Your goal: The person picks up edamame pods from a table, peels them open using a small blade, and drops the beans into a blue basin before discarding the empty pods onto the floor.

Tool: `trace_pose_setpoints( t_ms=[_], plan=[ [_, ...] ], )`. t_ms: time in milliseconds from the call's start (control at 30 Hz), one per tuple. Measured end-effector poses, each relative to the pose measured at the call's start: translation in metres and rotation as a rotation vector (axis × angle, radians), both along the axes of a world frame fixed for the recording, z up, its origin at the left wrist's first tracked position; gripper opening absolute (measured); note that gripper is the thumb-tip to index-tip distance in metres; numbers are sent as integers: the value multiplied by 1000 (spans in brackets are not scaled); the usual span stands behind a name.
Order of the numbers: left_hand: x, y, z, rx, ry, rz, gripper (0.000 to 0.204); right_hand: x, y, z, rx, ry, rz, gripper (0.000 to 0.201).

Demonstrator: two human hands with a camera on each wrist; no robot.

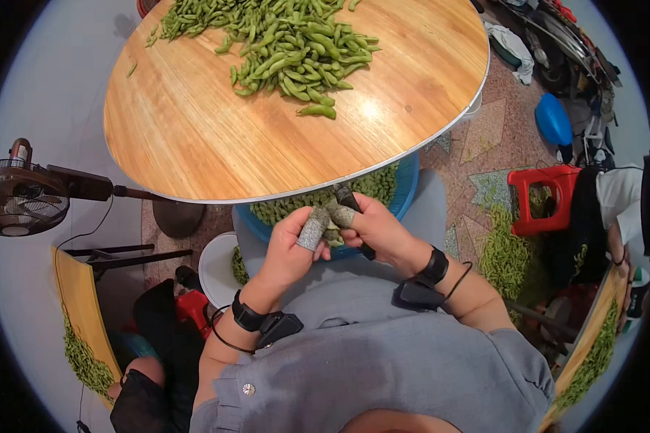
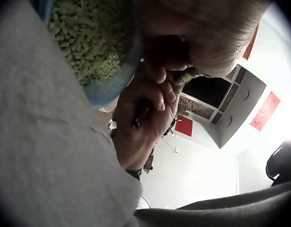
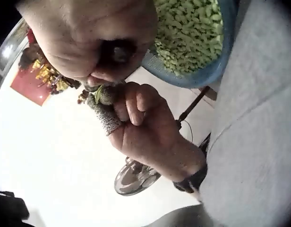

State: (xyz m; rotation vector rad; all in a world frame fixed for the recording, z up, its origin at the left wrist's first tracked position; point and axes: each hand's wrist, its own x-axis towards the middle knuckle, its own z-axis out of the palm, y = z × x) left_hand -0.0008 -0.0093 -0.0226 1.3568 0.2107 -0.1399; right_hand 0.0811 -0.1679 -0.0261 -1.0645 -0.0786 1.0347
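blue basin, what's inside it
Shelled green beans lie in the blue basin. In the head view the tabletop, left hand and right hand hide parts; beans cover its bottom.

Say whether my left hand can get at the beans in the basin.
Likely yes: beans show uncovered by the left hand, though the tabletop seems to overhang the far side of the basin.

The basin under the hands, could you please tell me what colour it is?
The basin is blue, clearest in the head view.

Round wooden table [image 1: 173, 130], green pods [image 1: 296, 61] heaped on it
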Motion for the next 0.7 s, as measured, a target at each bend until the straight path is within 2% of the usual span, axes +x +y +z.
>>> trace_pose_setpoints(
  t_ms=[33, 67, 100, 167, 200, 233, 300, 333, 367, 400, 433, 467, 533, 600, 667, 700],
  plan=[
    [0, 3, -8, -36, -4, 20, 10, 0, 2, -6, -49, -47, -21, 16],
    [-4, 8, -15, 29, 14, 47, 11, -2, 7, -22, -129, -595, -144, 12],
    [-9, 14, -16, 27, 15, 49, 11, 1, 4, -22, -131, -594, -142, 12],
    [-23, 28, -18, 388, 38, 209, 14, 13, -12, -19, -456, -1405, -126, 12],
    [-32, 41, -18, 539, 38, 223, 16, 18, -18, -8, -515, -1374, -17, 19],
    [-43, 56, -18, 689, 38, 236, 17, 22, -18, 6, -519, -1377, -16, 19],
    [-66, 81, -32, 1182, -109, 354, 15, 32, -11, 30, -414, -1469, -179, 13],
    [-81, 96, -33, 1295, 39, 280, 14, 41, -4, 34, -406, -1487, -261, 16],
    [-94, 107, -33, 1403, 190, 204, 14, 54, 3, 35, -404, -1490, -260, 16],
    [-104, 110, -33, 1404, 189, 209, 14, 67, 11, 36, -495, -1564, -313, 17],
    [-113, 111, -31, 1514, 332, 156, 14, 78, 19, 36, -586, -1636, -367, 18],
    [-118, 113, -29, 1618, 480, 104, 14, 88, 27, 34, -577, -1640, -367, 18],
    [-115, 110, -22, 1596, 398, 157, 14, 100, 42, 31, -913, -1598, -279, 20],
    [-108, 104, -16, 1566, 318, 211, 14, 100, 43, 34, -883, -1612, -254, 20],
    [-84, 88, 4, 996, 157, 246, 12, 94, 39, 40, -860, -1629, -215, 21],
    [-72, 79, 10, 873, 54, 266, 13, 87, 34, 44, -757, -1596, -158, 17]
  ],
)
